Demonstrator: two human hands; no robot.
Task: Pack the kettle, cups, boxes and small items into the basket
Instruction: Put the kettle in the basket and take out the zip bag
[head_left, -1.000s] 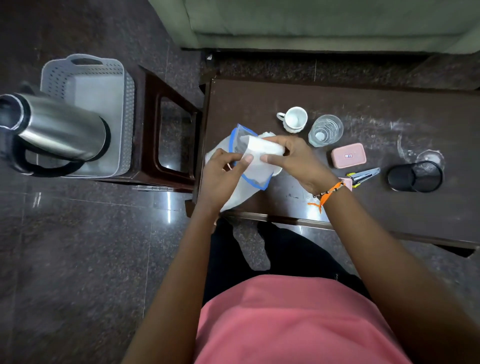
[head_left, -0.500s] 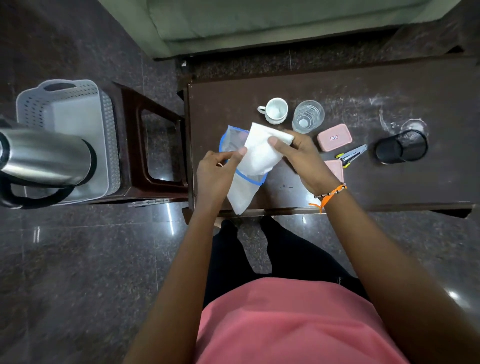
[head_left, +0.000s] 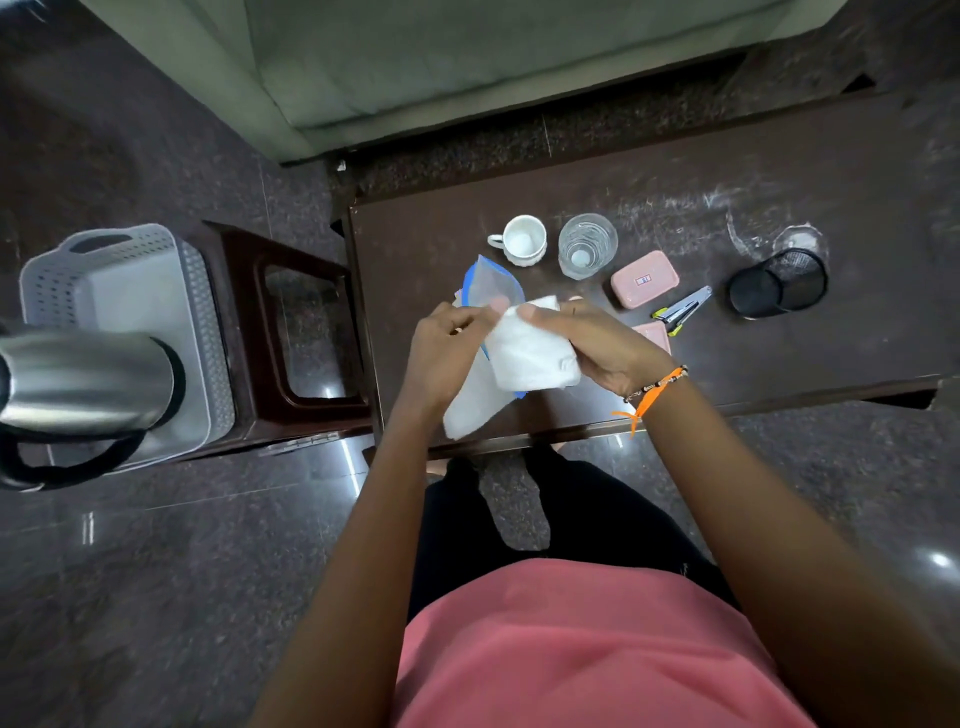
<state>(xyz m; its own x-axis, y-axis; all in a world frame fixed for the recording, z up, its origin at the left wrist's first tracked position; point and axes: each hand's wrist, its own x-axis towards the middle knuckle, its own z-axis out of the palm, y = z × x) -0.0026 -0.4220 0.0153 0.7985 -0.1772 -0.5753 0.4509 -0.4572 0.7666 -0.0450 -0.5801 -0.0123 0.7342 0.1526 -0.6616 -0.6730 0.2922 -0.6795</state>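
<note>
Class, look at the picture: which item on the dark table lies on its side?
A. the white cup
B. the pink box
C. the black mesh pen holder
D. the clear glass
C. The black mesh pen holder lies tipped over with its open mouth facing sideways, while the white cup and clear glass stand upright and the pink box rests flat.

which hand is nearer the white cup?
Left. The left hand sits below and slightly left of the white cup; the right hand is below it and further off to the right.
</note>
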